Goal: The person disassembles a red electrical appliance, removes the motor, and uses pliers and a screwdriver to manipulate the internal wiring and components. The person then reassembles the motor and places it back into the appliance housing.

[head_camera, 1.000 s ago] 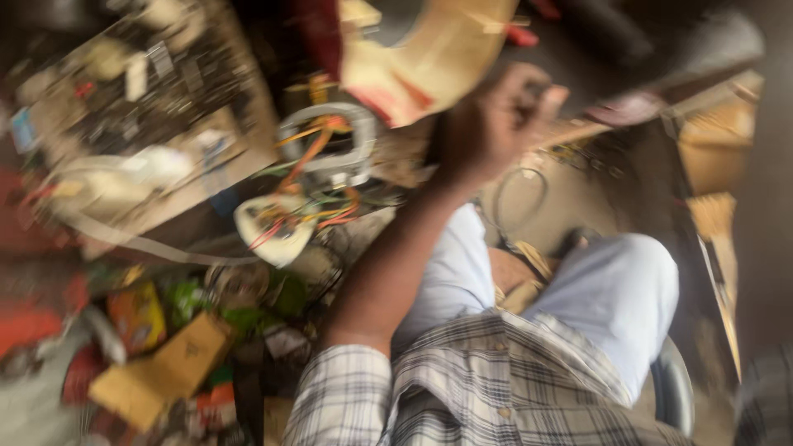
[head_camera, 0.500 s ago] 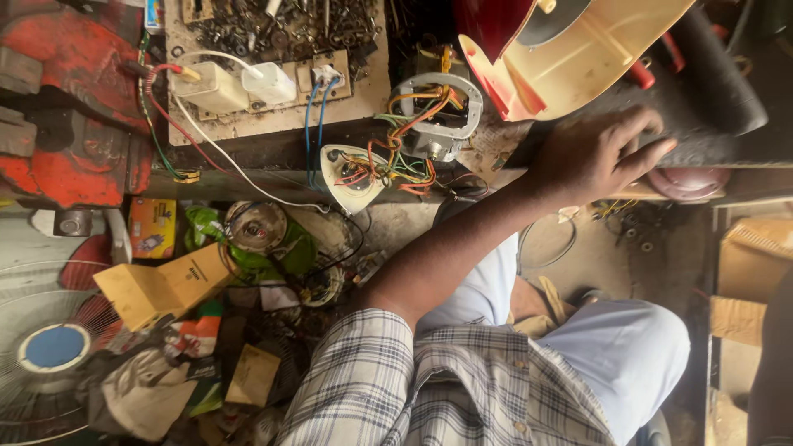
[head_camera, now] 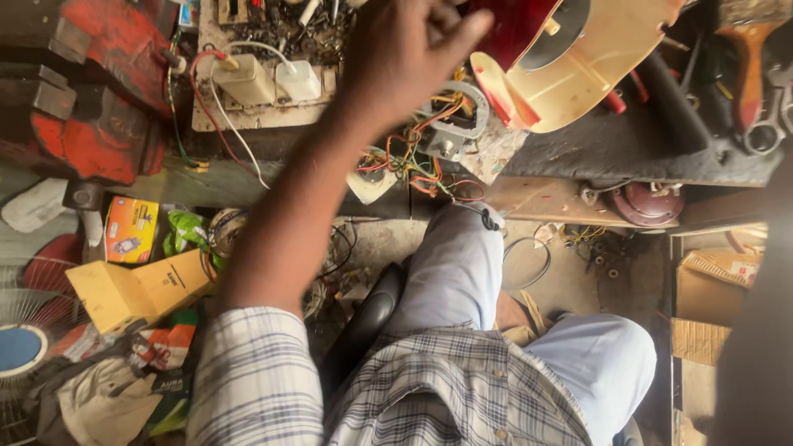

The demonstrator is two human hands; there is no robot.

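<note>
My left hand point(head_camera: 405, 58) is raised over the cluttered workbench point(head_camera: 595, 153) at the top middle, its back toward me. The fingers are curled and partly cut off by the top edge, with the thumb sticking out to the right. I cannot tell whether it holds anything. Just below and right of it lies a tangle of coloured wires point(head_camera: 413, 157) around a grey plastic frame point(head_camera: 462, 116). Two white plug adapters point(head_camera: 273, 78) sit on a board to its left. A cream plastic housing point(head_camera: 578, 66) lies to its right. My right hand is not in view.
A red vise point(head_camera: 91, 124) stands at the far left. On the floor to the left are a yellow cardboard box point(head_camera: 136, 289), packets and a fan grille point(head_camera: 25, 330). A brush with an orange handle point(head_camera: 747, 58) and cardboard boxes point(head_camera: 714, 281) are at the right.
My left hand has swung from the right side of the bench, by the cream housing, to the upper middle over the wires. Its fingers were spread and are now curled. The camera view has shifted.
</note>
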